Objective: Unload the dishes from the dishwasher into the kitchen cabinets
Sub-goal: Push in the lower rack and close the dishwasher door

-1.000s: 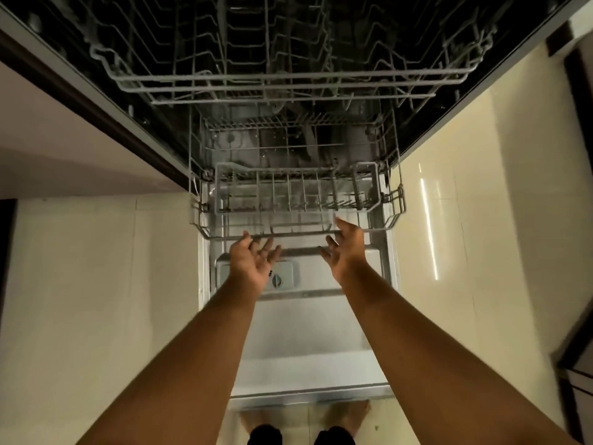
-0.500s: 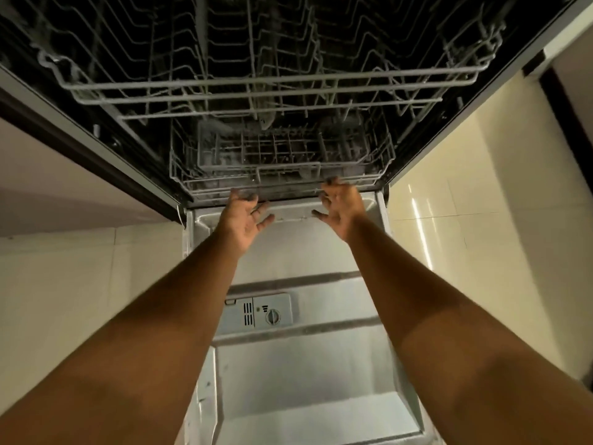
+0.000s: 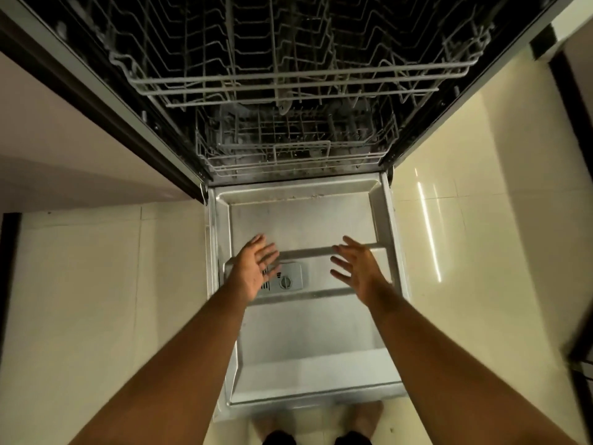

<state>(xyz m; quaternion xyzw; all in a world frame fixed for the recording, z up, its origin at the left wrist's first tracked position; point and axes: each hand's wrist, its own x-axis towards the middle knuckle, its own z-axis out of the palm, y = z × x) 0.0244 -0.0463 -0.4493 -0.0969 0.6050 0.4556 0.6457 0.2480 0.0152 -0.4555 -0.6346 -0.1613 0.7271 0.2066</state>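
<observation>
The dishwasher door (image 3: 305,335) lies folded down flat in front of me. Its lower wire rack (image 3: 295,155) sits pushed inside the tub, and the upper wire rack (image 3: 288,81) sticks out above it. No dishes show in either rack. My left hand (image 3: 253,268) hovers with fingers spread over the door, above the detergent dispenser (image 3: 287,279). My right hand (image 3: 356,268) is spread the same way over the door's right half. Both hands hold nothing and touch nothing.
Pale glossy floor tiles (image 3: 465,252) lie on both sides of the door. A counter edge (image 3: 80,101) runs along the left of the dishwasher. My bare feet (image 3: 321,422) stand just behind the door's near edge. A dark frame (image 3: 580,342) is at the far right.
The lower rack slid from out over the door back into the tub under both hands. Both hands have since let go and drawn back over the door.
</observation>
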